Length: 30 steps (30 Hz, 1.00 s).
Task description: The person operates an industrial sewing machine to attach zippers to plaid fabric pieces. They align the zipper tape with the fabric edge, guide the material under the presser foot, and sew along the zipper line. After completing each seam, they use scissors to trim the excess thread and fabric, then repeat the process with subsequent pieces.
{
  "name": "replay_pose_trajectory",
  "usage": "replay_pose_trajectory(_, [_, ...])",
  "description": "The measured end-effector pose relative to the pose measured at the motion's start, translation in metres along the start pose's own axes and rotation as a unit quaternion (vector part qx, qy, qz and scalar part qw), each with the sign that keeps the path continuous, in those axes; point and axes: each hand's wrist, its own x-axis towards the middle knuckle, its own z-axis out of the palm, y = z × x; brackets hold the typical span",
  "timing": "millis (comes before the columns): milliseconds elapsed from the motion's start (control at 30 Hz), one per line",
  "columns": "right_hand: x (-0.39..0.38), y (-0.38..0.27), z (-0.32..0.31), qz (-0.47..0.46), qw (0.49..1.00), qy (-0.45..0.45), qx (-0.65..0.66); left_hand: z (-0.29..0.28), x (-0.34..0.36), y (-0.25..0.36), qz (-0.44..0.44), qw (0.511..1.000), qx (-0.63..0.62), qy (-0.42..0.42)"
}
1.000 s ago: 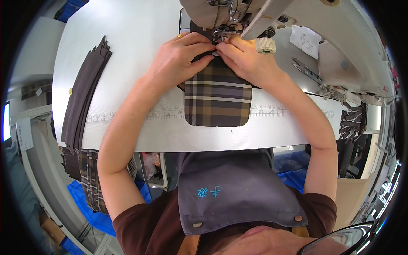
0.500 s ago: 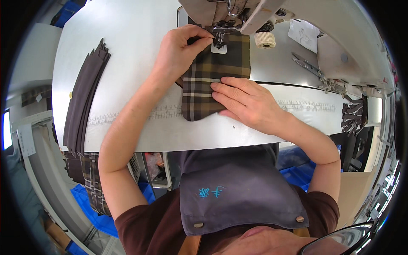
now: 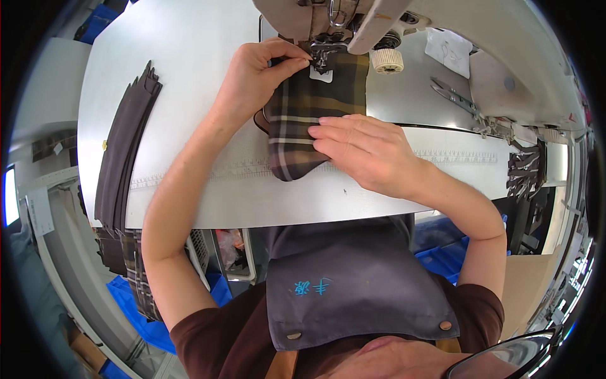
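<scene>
A piece of brown, black and cream plaid fabric (image 3: 297,136) lies under the presser foot (image 3: 320,62) of a sewing machine (image 3: 287,14). Left of the foot, my left hand (image 3: 262,69) is closed, thumb and forefinger pinching the fabric's edge; the exact layer between the tips is hidden. My right hand (image 3: 372,151) rests on the near right part of the fabric with its fingers stretched out, its thumb out of sight. The fabric's near edge bulges up slightly beside that hand. A dark curved edge (image 3: 259,120) sticks out on the fabric's left.
Dark fabric strips (image 3: 126,145) are stacked at the table's left. Metal thread snips (image 3: 451,96) lie at the right, near a white patch (image 3: 448,52). More dark pieces (image 3: 526,170) hang at the right end. Plaid cloth (image 3: 140,271) and blue bins (image 3: 136,309) are below the table.
My left hand has shifted slightly left, still pinching. The near part of the fabric has buckled and its left side shows more of the dark curved edge. My right hand's thumb has gone from sight.
</scene>
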Motion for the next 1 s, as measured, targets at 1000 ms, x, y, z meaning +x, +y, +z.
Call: replay_pose_trajectory(1000, [0.018, 0.014, 0.015, 0.043, 0.984, -0.163, -0.063, 0.003, 0.001, 0.007, -0.065, 0.998, 0.015, -0.02])
